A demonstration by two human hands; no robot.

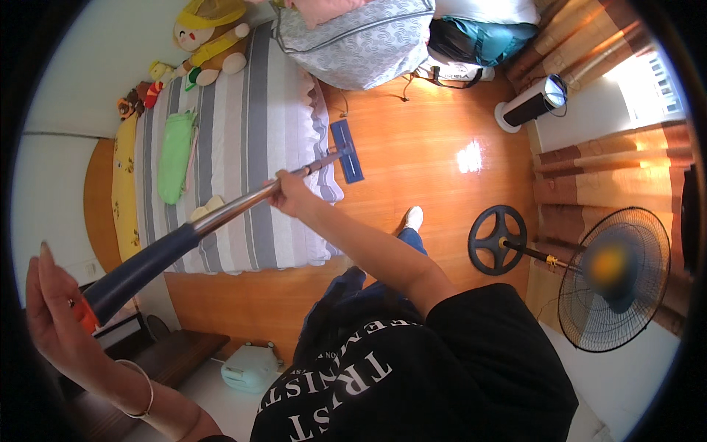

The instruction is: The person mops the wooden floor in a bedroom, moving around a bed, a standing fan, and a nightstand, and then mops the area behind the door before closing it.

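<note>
A flat mop point(235, 212) with a metal pole runs slantwise across the view. Its blue rectangular head point(347, 152) lies on the wooden floor beside the bed's hanging cover. My right hand point(290, 193) is wrapped around the lower pole, above the grey joint. At the upper end, my left hand point(55, 309) is against the orange end cap point(85, 316) of the dark blue grip point(146, 271). Its fingers stretch out straight, and whether it grips the cap is hidden. A bracelet circles that wrist.
The striped bed point(237, 138) bears plush toys point(212, 50) and a folded green cloth point(177, 157). A large patterned storage bag point(359, 47) stands beyond. To the right are a standing fan point(613, 279), its round base point(497, 240) and a white tower appliance point(530, 105). A pale suitcase point(251, 367) stands behind me.
</note>
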